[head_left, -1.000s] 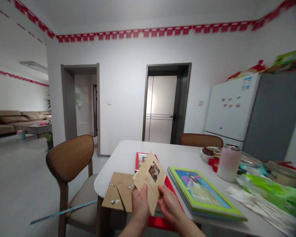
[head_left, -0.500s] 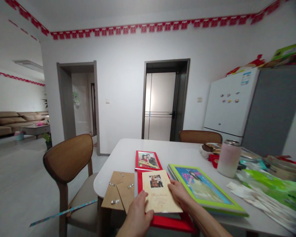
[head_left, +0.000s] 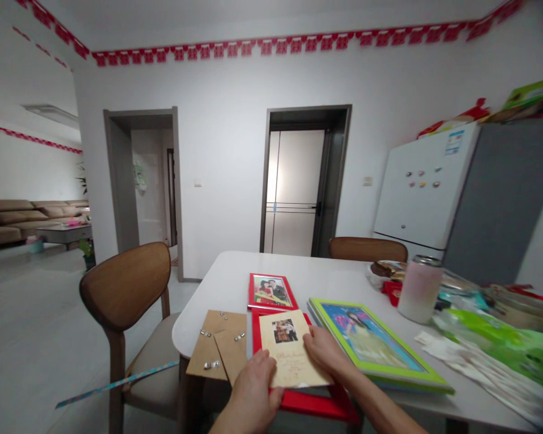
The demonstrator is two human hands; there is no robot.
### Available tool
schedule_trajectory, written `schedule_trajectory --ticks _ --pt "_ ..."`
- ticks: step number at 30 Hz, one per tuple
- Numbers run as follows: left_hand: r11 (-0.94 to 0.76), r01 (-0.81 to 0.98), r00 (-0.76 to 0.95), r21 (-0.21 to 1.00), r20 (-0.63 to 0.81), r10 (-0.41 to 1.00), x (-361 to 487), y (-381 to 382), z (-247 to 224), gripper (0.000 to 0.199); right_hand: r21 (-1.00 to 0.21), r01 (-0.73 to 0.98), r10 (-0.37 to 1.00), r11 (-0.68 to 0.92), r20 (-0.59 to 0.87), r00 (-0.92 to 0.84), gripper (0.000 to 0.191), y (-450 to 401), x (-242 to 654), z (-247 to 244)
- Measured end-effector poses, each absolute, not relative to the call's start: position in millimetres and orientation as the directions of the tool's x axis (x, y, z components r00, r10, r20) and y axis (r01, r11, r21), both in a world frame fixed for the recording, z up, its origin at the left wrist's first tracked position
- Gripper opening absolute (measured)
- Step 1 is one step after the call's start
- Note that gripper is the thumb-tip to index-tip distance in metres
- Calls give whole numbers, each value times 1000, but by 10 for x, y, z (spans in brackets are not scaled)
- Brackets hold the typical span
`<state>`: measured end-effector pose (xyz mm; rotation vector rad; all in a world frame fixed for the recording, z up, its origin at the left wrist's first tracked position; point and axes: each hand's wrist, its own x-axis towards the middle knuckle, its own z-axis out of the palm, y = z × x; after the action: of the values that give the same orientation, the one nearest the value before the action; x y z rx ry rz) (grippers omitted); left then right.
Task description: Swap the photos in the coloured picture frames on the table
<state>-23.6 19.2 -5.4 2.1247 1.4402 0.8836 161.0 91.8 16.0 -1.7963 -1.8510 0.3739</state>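
A cream photo card with a small picture and faint lettering is gripped at both side edges. My left hand pinches its lower left edge, and my right hand holds the right edge. Beneath the card lies a red picture frame, mostly covered by it. To the left are brown backing boards with several metal clips. A smaller red-framed photo lies just beyond. By my right hand is a stack of green-framed pictures, the top one showing a figure in a pale dress.
A pink and white tumbler, white gloves and a green plastic bag sit on the right of the white table. A wooden chair stands at the left, with a patterned strip across it.
The card has shifted slightly left and tilted a little in my hands. My right hand has moved slightly left along with it; the other things stay put.
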Motion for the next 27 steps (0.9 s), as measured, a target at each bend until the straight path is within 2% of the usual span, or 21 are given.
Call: schedule_trajectory --ticks 6,9,11,13,16,18,20,23,27 --pt "-438 692 367 574 243 898 -223 146 76 32 -319 948 983 -18 167 75 34 877 1585 127" --pt "-443 713 375 543 237 896 -184 129 106 28 -149 988 973 -32 220 65 35 842 1548 57" --pt "-426 721 361 547 228 904 -182 120 102 32 -92 995 965 -24 257 47 33 833 1550 22" --pt "-407 717 336 566 231 913 -247 110 90 41 -94 995 965 -23 259 46 32 831 1572 16" --pt "-420 702 321 576 270 908 -522 95 57 57 -168 986 966 19 258 25 33 805 1557 75" --pt "-381 725 275 574 266 924 -788 100 12 64 -251 959 956 129 289 -53 35 744 1434 143" --pt "-266 788 165 555 226 960 -1044 128 -59 67 -340 897 932 283 319 -173 37 648 1199 206" --pt "-137 850 20 509 229 973 -1299 215 -187 63 -394 793 879 465 316 -358 39 493 739 242" --pt "-111 892 -7 437 260 966 -1398 348 -286 52 -343 802 867 490 291 -405 40 416 299 169"
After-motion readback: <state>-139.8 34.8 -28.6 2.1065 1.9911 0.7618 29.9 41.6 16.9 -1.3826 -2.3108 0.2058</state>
